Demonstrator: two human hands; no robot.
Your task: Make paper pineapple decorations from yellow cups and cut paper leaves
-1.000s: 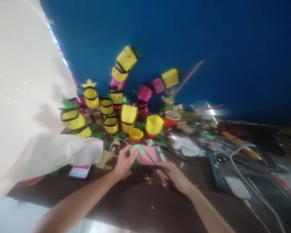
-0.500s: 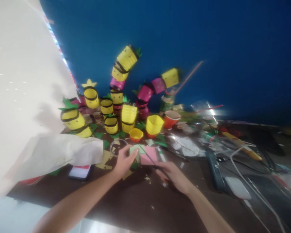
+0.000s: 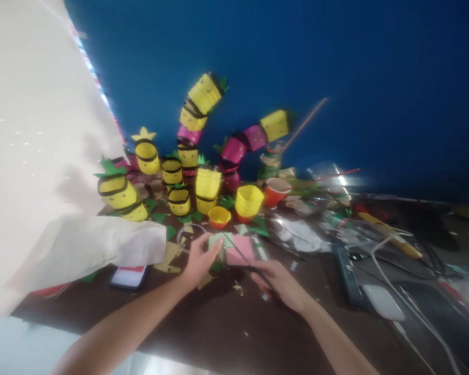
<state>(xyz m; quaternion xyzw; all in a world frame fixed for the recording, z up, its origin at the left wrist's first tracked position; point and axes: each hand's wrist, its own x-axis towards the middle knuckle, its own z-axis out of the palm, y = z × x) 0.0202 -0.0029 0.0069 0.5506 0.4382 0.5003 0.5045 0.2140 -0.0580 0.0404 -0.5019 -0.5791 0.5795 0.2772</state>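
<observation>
Between its thumb and fingers, my left hand [image 3: 204,255] pinches a pale green paper piece [image 3: 227,240]. My right hand [image 3: 275,276] is closed around a long thin dark tool [image 3: 242,256], whose exact kind is blurred. The tool slants up and left, its tip at the green paper. Pink paper [image 3: 244,248] lies behind the tool, close to the green piece. A clear round ring or lid [image 3: 185,238] is just left of my left hand. Behind my hands stand a small yellow cup [image 3: 219,216] and a larger yellow cup [image 3: 249,199].
Yellow cups with faces and green leaf tops [image 3: 119,192] stand at the back, some joined in tall curved stacks. White paper [image 3: 89,250] and a phone [image 3: 128,276] lie left. Right are a power strip [image 3: 348,276], a white adapter [image 3: 383,302], cables and a yellow-handled tool [image 3: 391,237].
</observation>
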